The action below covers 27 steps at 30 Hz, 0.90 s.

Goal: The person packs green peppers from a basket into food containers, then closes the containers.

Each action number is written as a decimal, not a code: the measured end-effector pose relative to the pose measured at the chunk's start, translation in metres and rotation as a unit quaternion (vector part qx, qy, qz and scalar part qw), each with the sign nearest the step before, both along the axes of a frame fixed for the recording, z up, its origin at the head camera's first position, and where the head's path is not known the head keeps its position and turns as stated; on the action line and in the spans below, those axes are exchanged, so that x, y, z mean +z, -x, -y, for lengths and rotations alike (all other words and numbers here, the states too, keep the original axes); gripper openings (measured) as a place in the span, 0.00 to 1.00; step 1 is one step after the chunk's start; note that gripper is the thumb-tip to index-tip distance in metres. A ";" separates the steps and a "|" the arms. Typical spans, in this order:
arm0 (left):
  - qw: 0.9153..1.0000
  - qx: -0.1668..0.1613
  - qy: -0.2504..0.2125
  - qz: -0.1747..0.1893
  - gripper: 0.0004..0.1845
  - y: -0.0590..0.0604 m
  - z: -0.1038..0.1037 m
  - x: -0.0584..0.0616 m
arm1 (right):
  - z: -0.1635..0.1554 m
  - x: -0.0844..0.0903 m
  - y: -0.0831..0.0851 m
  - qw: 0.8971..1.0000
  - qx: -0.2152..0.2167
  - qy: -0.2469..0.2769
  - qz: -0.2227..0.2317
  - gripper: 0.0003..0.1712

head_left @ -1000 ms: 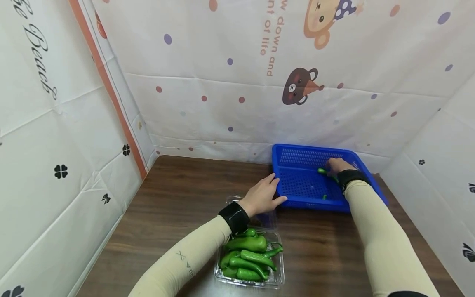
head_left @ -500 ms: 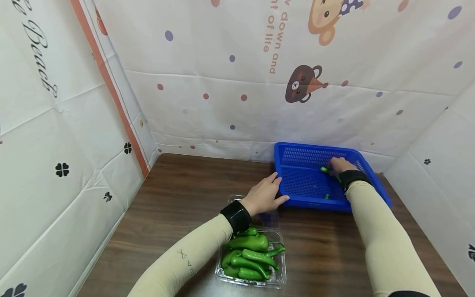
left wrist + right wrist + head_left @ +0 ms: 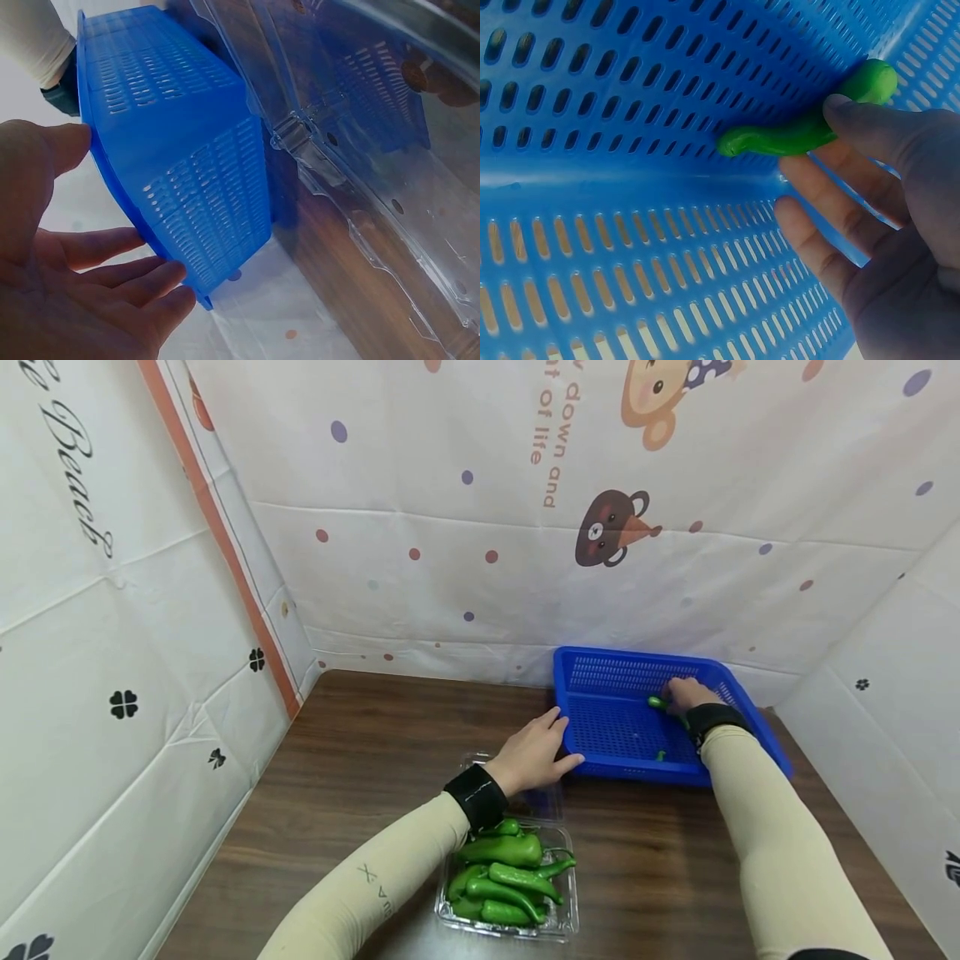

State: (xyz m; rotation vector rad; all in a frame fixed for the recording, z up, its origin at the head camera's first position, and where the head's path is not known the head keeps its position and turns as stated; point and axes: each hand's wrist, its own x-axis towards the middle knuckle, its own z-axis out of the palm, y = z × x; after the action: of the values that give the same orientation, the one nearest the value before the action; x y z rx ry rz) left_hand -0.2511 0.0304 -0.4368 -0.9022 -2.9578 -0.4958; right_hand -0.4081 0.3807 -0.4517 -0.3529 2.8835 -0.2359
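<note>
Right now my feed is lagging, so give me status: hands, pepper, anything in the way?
Left hand open, steadying blue basket corner. Right hand fingers on green pepper inside basket, grip unclear. Nothing blocking.

Peppers, containers and hands on a wooden desk

One blue perforated basket point(image 3: 600, 727) holds two green peppers point(image 3: 657, 702); one clear clamshell punnet point(image 3: 566, 927) holds about seven more; two hands point(image 3: 534, 753) show.

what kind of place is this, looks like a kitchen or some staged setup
Probably a staged tabletop booth, not a kitchen: a wooden table is boxed in by cartoon-printed sheets on three sides. On it are only a blue basket and a clear tray of green peppers.
</note>
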 end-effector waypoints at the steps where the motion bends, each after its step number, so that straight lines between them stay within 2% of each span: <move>1: 1.000 0.000 0.000 -0.001 0.38 0.000 0.000 0.000 | -0.001 0.000 0.000 1.000 -0.002 0.001 0.000 0.15; 16: 1.000 -0.002 -0.008 0.004 0.38 -0.004 -0.003 0.001 | -0.012 -0.003 -0.006 1.000 0.009 0.007 -0.017 0.16; 27: 0.999 0.002 -0.038 -0.003 0.41 -0.003 0.004 -0.004 | 0.003 0.025 -0.011 0.999 0.017 0.035 -0.025 0.15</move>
State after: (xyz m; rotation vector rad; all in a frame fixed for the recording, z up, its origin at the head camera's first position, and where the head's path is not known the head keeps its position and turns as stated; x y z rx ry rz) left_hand -0.2481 0.0260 -0.4403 -0.8898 -2.9126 -0.5987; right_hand -0.3971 0.3776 -0.4265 -0.4250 2.9203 -0.3274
